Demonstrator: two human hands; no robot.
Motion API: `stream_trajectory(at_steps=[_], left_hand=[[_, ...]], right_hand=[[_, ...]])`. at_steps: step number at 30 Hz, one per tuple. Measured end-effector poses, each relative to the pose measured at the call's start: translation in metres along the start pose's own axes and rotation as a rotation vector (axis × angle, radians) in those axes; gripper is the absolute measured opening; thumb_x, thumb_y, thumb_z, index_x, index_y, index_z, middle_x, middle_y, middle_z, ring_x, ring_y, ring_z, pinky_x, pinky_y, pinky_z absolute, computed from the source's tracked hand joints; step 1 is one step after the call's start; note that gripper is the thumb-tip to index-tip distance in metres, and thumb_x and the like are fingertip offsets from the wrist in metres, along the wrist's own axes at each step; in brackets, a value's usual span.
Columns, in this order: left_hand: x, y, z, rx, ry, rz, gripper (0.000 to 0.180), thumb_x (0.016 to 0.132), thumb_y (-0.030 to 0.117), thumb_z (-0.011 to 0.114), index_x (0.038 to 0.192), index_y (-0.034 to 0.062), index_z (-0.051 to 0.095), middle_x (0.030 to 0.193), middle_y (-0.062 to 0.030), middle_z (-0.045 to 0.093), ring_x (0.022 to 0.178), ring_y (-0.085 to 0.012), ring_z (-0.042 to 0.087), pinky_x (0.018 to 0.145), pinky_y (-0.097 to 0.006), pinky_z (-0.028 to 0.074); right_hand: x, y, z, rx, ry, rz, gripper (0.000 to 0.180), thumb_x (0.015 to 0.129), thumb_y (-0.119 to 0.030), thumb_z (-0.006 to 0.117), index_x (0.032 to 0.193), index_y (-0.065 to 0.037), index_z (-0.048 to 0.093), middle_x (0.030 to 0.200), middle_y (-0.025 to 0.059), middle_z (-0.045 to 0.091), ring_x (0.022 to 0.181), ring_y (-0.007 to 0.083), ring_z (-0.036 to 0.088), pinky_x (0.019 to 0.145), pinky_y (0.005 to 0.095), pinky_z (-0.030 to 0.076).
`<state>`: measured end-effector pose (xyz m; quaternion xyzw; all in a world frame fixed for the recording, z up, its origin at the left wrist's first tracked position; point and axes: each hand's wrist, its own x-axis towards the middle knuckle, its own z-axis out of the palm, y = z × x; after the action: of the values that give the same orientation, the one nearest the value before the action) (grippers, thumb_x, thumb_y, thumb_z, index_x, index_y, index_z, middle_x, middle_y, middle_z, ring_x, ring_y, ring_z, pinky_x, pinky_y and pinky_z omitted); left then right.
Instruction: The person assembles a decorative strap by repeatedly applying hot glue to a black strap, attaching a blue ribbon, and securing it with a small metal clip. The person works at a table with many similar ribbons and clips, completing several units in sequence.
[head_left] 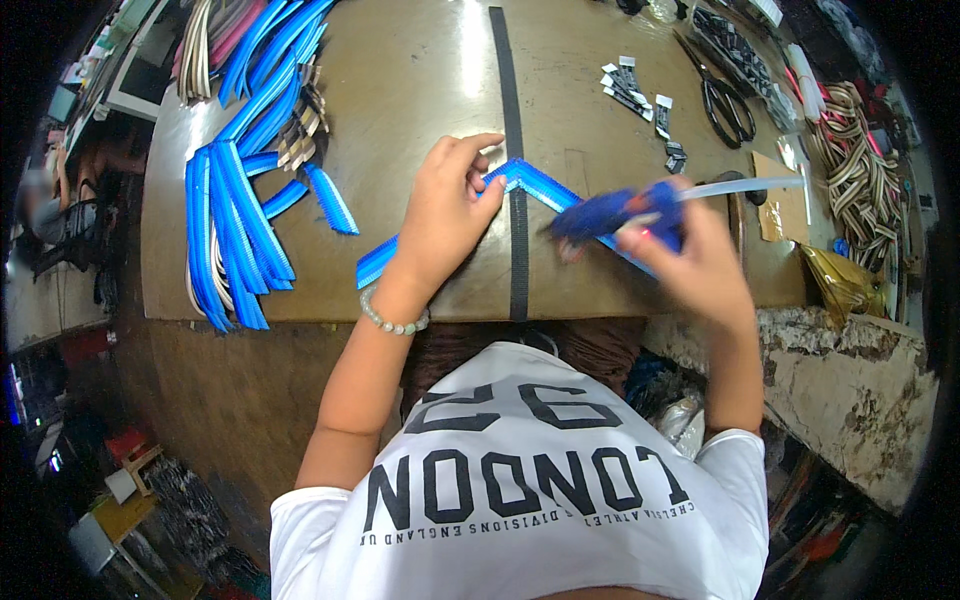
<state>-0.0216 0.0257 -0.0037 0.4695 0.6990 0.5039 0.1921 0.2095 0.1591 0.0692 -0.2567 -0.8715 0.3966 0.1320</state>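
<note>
A blue striped webbing strap (pixel 540 187) lies across the table, bent to a peak over a black strip (pixel 517 260) that runs up the tabletop. My left hand (pixel 452 195) pinches the strap just left of that peak, thumb and fingers closed on it. In my right hand (pixel 690 245) is a blue glue gun (pixel 630 215), blurred by motion, with a whitish glue stick (pixel 745 186) poking out of its back. The gun is over the strap's right part, and its nozzle is too smeared to make out. The strap's left end shows beside my left wrist.
A heap of blue straps (pixel 230 220) lies at the left of the brown table (pixel 400 60). Small black-and-white labels (pixel 627 85), black scissors (pixel 725 105) and a bundle of striped cords (pixel 855 170) are at the right. The table's near edge runs close to my body.
</note>
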Motion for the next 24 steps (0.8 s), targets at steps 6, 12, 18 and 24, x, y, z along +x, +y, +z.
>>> stream_trajectory(at_steps=[6, 12, 18, 24], left_hand=[[0.0, 0.001, 0.001, 0.038, 0.005, 0.008, 0.04, 0.081, -0.005, 0.065, 0.119, 0.0033, 0.065, 0.092, -0.0085, 0.058, 0.071, -0.0121, 0.056, 0.066, -0.025, 0.05], [-0.001, 0.003, 0.001, 0.082, -0.001, 0.03, 0.041, 0.08, -0.007, 0.062, 0.12, 0.0041, 0.065, 0.093, -0.0094, 0.058, 0.073, -0.0138, 0.058, 0.067, -0.027, 0.051], [0.0, 0.004, 0.0, 0.087, -0.015, 0.016, 0.038, 0.082, -0.005, 0.066, 0.118, 0.0034, 0.067, 0.096, -0.0076, 0.06, 0.074, -0.01, 0.057, 0.065, -0.023, 0.049], [0.0, 0.003, -0.001, 0.048, -0.001, 0.025, 0.038, 0.081, -0.006, 0.065, 0.117, 0.0034, 0.068, 0.094, -0.0078, 0.06, 0.073, -0.0106, 0.057, 0.066, -0.024, 0.05]], right_hand=[[-0.058, 0.12, -0.083, -0.253, 1.116, 0.453, 0.048, 0.096, -0.045, 0.063, 0.104, 0.002, 0.066, 0.086, 0.0075, 0.07, 0.078, 0.0141, 0.063, 0.072, 0.0321, 0.048], [-0.103, 0.117, -0.088, -0.915, 0.562, 1.288, 0.045, 0.099, -0.04, 0.057, 0.099, 0.004, 0.069, 0.096, 0.0227, 0.071, 0.088, 0.033, 0.068, 0.081, 0.0409, 0.05], [0.002, 0.058, -0.055, -0.391, 0.496, 0.087, 0.02, 0.092, -0.015, 0.065, 0.103, 0.002, 0.07, 0.101, 0.0208, 0.07, 0.091, 0.0316, 0.069, 0.08, 0.0361, 0.053], [0.067, 0.108, -0.033, -0.529, 0.153, 0.07, 0.021, 0.088, -0.005, 0.067, 0.108, 0.0, 0.069, 0.095, 0.013, 0.064, 0.085, 0.0248, 0.064, 0.077, 0.0325, 0.051]])
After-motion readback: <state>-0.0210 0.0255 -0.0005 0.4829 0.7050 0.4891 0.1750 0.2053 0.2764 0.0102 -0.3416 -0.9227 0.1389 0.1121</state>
